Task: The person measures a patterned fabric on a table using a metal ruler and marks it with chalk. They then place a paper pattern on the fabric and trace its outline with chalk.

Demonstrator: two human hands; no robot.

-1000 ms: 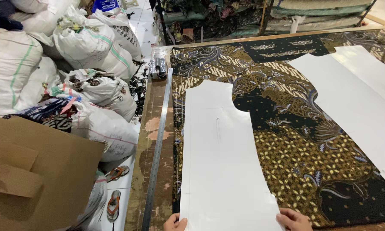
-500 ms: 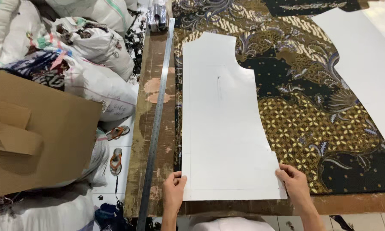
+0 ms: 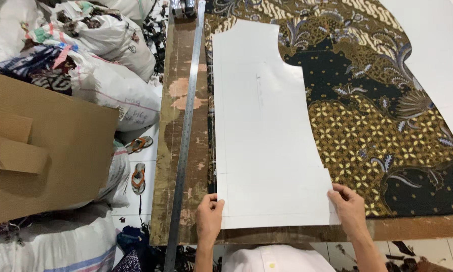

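Holding white paper pattern [image 3: 264,136] corners w/ both hands, left hand [image 3: 209,217], right hand [image 3: 348,207], fingers curled.

This looks like a small sewing workshop where clothes are cut out. A big worn wooden table [image 3: 178,151] fills the middle of the frame, with brown and black patterned cloth [image 3: 377,116] spread flat over it. A white paper pattern piece [image 3: 261,131] shaped like part of a shirt lies on the cloth. A long metal ruler [image 3: 186,136] runs along the table's left side. At the left are stuffed white sacks [image 3: 110,95], flat cardboard [image 3: 40,151] and sandals [image 3: 138,161] on a tiled floor.
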